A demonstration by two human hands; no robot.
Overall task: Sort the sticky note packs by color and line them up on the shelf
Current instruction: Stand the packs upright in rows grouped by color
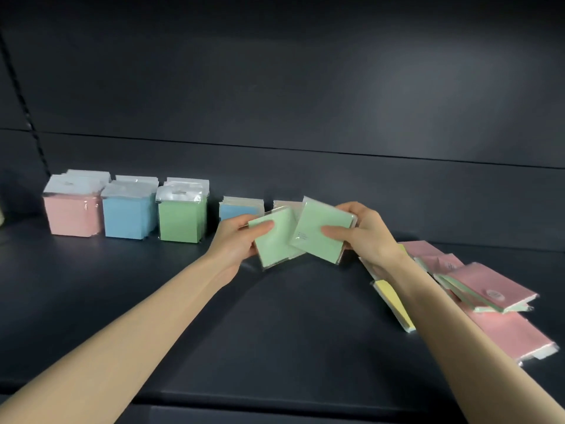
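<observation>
each hand, left hand (237, 240) and right hand (363, 232), pinches a green pack (276, 240) mid-frame; next, probably join them to the green row (182, 214) at left

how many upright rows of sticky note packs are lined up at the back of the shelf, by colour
pink rows: 2 (the smaller one is partly hidden)
blue rows: 2
green rows: 1
total: 5
</observation>
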